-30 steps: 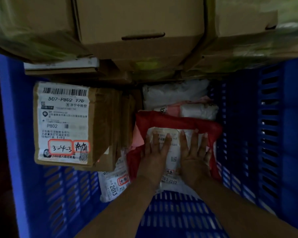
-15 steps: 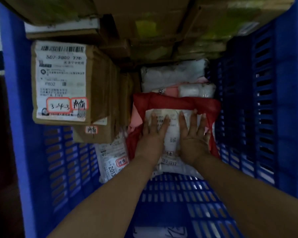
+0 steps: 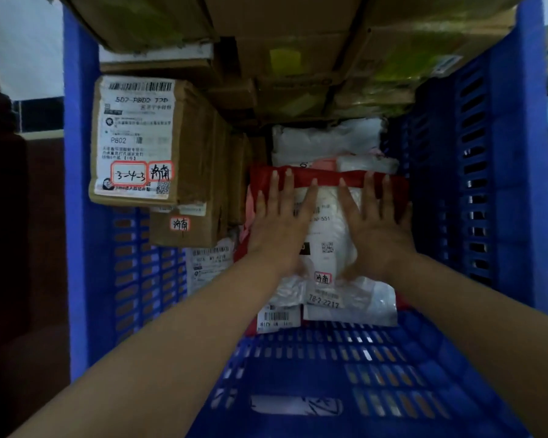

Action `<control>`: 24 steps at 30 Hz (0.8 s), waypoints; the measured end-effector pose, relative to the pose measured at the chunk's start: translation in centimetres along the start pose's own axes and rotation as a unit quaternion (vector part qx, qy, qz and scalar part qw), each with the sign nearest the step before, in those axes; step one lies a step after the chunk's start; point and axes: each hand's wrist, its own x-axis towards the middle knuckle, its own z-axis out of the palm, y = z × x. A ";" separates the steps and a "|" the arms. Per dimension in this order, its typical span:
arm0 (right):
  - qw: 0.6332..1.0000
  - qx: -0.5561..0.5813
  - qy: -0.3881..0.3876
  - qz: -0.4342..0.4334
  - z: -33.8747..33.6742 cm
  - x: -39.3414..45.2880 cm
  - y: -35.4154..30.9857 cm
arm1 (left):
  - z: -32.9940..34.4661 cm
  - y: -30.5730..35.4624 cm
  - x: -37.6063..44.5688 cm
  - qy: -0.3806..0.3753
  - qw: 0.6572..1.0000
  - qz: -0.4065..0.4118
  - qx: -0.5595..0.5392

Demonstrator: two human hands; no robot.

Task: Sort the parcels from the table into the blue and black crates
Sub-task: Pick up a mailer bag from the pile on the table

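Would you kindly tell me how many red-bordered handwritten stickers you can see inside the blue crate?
4: two side by side on the big cardboard box, one on the smaller box below, one on the white label between the hands. Others may be hidden.

The slatted plastic crate is bright blue. At ten o'clock a brown cardboard box carries a white printed label with a black barcode and red-outlined stickers. At centre lies a red plastic mailer bag with a white label; white plastic bags sit at twelve o'clock.
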 end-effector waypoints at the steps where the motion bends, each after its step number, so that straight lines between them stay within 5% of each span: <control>1: 1.000 0.009 -0.009 0.000 0.2 0.5 0.0 | 0.3 0.0 0.8 -0.015 1.000 -0.005 -0.009; 8: 0.997 0.067 -0.040 -0.026 1.3 4.0 0.4 | 2.1 -0.6 4.4 -0.095 0.992 -0.011 -0.084; 17: 0.997 0.074 -0.022 -0.030 0.9 1.3 0.3 | 2.0 -0.2 0.0 -0.024 0.996 0.028 -0.086; 24: 0.998 -0.006 0.014 -0.059 0.4 -3.3 -1.4 | 1.9 -2.4 -6.3 -0.066 0.993 0.060 -0.077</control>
